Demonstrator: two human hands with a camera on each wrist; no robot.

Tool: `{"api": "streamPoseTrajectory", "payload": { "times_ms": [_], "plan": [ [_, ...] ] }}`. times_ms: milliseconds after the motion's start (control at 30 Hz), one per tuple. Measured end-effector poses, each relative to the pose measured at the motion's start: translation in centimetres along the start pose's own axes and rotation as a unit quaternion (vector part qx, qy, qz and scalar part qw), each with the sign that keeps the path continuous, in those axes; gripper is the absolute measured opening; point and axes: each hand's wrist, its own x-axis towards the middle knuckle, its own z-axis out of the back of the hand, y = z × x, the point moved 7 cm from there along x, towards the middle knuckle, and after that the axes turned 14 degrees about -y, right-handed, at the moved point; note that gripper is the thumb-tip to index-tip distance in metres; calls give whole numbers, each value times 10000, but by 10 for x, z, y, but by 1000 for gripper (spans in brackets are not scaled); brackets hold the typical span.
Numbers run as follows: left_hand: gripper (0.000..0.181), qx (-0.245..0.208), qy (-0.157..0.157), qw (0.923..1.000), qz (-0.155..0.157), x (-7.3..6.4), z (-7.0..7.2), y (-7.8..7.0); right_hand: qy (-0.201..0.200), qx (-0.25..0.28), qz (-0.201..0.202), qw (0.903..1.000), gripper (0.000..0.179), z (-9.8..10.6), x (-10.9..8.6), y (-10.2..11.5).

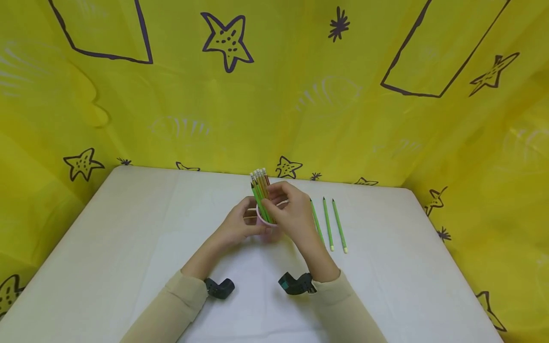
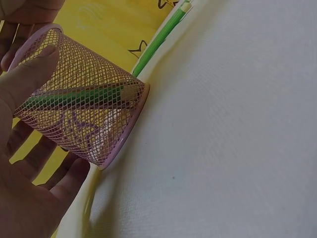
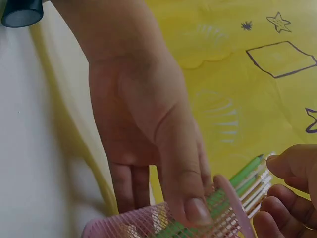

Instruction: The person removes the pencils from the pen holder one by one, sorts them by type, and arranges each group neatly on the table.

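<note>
Right now the pink mesh cup stands on the white counter, the left hand clamped round its side. A bunch of pencils leans inside; the right hand curls about them, though I can't tell whether it pinches any. Just right of that nearer hand, three green pencils lie lengthwise away from the person, pale ends closest.

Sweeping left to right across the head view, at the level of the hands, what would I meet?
Left hand → pink mesh holder → right hand → three loose green pencils.
</note>
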Motion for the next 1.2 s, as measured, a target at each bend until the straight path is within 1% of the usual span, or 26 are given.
{"api": "streamPoseTrajectory", "payload": {
  "times_ms": [233,400,633,800,933,1033,1200],
  "plan": [
    [70,49,75,9998,-175,0,-2,-2,-112,-411,56,9991,23,-12,-2,-1],
    [66,106,90,9996,-240,0,-3,-2,-118,-732,-4,9972,25,-17,-5,-3],
    [67,184,104,9995,-225,0,-4,0,-113,-1125,-65,9936,24,-21,-7,-8],
    [72,201,87,9995,-208,1,-3,0,-129,-1158,-68,9932,17,-21,-6,-8],
    [73,161,87,9997,-180,1,-3,0,-131,-1103,-68,9938,16,-20,-5,-7],
    [74,96,96,9998,-157,1,-2,1,-129,-895,-122,9958,16,-18,-3,-7],
    [75,-26,119,9998,-135,0,-3,0,-139,-353,-375,9986,17,-12,2,-11]
  ]
}}
